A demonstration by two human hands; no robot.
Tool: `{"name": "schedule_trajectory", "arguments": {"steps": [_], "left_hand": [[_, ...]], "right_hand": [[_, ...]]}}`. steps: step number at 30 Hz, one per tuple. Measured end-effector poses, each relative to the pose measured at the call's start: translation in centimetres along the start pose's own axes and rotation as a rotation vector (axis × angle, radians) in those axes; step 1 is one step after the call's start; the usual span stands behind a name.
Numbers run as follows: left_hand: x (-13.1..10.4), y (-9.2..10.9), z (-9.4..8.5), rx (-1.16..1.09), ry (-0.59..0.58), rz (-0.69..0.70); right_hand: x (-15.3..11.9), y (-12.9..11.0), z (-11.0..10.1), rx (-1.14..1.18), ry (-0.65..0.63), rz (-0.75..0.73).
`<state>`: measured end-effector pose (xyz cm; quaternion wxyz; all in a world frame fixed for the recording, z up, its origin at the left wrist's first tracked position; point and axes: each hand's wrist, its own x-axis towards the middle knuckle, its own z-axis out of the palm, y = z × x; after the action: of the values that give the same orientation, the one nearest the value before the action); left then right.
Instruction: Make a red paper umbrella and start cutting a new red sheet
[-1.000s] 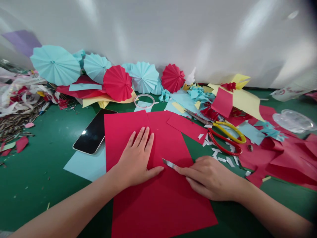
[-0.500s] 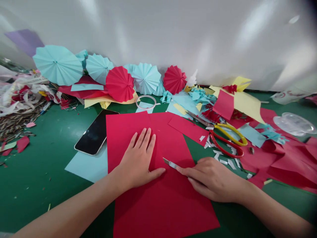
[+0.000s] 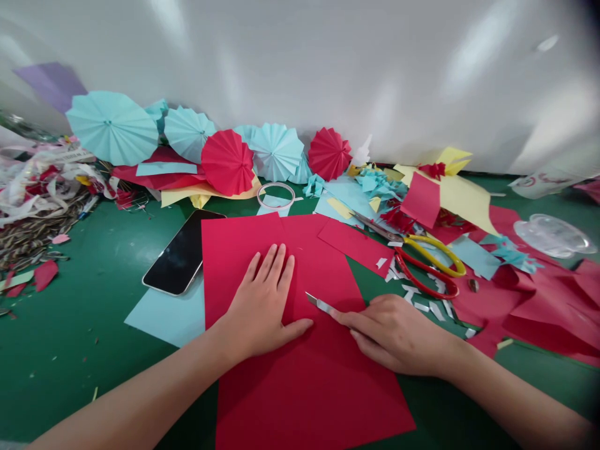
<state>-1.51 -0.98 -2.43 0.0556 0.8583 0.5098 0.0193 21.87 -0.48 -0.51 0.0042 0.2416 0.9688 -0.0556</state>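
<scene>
Red paper lies in front of me on the green table, in what look like overlapping sheets. My left hand rests flat on it, fingers spread and thumb pointing right. In my right hand is a craft knife, its handle mostly hidden by the fingers. The blade points left over the paper, a little above and right of my left thumb; whether its tip touches the sheet I cannot tell. A narrower red strip overlaps the paper's upper right edge.
A black phone and light blue paper lie left of the sheets. Scissors with yellow and red handles lie right, among paper scraps. Behind are a tape roll, pleated paper rosettes and a glue bottle.
My right hand has moved the knife slightly up and to the left over the red paper. My left hand stays in place. The camera view has shifted a little.
</scene>
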Motion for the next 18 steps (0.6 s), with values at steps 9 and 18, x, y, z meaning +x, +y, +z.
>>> {"name": "schedule_trajectory", "arguments": {"steps": [9,18], "left_hand": [[0.0,0.0,0.2,-0.009,0.017,0.005],[-0.1,0.0,0.1,-0.024,-0.004,0.000]], "right_hand": [[0.7,0.4,-0.1,-0.031,0.002,0.003],[1.5,1.2,-0.1,-0.071,-0.018,0.013]]}}
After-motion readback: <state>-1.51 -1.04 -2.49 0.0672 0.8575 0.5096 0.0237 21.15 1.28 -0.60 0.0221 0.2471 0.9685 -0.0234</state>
